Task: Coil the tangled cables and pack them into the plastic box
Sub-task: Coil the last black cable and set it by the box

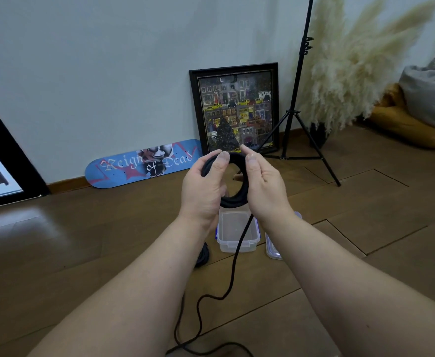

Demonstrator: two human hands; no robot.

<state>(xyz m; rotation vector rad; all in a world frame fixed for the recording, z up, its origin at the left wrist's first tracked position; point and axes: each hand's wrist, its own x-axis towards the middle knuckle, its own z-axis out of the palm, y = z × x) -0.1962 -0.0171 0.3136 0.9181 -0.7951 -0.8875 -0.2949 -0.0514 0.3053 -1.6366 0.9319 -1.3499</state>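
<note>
Both hands — L [206,186], R [262,184] — fingers gripping cable coil [233,200], box [237,233] partly hidden

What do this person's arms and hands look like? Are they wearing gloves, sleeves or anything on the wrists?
Both forearms are bare right up to the bottom edge of the picture, with no sleeve showing. The left hand and the right hand are bare too: no gloves, and no rings, watch or bracelet that I can see. The fingernails are short and unpainted.

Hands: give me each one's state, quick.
Left hand: grip closed on the black cable coil.
Right hand: grip closed on the same coil.
</note>
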